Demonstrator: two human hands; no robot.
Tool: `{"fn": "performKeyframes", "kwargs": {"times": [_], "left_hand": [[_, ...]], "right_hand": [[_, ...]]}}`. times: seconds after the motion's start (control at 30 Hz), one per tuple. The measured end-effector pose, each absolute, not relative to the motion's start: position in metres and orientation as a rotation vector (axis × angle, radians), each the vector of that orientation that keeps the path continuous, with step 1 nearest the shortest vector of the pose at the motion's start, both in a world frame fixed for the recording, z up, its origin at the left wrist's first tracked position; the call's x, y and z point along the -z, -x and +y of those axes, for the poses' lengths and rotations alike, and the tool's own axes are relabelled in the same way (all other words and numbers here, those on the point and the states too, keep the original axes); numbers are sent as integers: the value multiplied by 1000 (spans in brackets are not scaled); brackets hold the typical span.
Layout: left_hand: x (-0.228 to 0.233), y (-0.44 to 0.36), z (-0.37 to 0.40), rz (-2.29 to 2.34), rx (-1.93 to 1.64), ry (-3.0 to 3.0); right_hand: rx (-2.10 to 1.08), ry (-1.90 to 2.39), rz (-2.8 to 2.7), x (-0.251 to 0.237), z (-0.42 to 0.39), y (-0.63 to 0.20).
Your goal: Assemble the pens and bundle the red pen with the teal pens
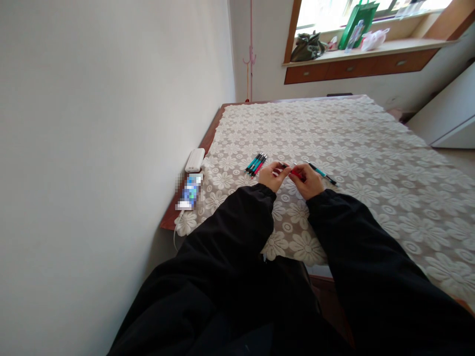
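Both hands meet over the lace cloth [371,148] — the left hand [272,175] and right hand [309,180] each pinching an end of a red pen [296,173], fingers pressed tight on it, just above the table. Just right of them a teal pen [322,173] lies on the cloth; to the left sits a small bunch of pens [256,163]. Farther left, by the wall, a phone [190,191] and a white power bank [195,159] rest near the table's edge.
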State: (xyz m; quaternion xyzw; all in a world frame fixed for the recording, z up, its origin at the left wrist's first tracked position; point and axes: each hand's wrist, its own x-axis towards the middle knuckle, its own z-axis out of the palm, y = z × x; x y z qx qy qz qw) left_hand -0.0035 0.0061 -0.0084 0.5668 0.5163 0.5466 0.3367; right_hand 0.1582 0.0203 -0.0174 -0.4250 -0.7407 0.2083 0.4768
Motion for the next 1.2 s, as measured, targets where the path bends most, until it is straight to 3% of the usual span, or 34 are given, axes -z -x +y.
{"fn": "performKeyframes", "kwargs": {"times": [1.2], "left_hand": [[0, 5, 6, 1154, -1614, -1217]], "right_hand": [[-514, 994, -1875, 21, 23, -159]]}}
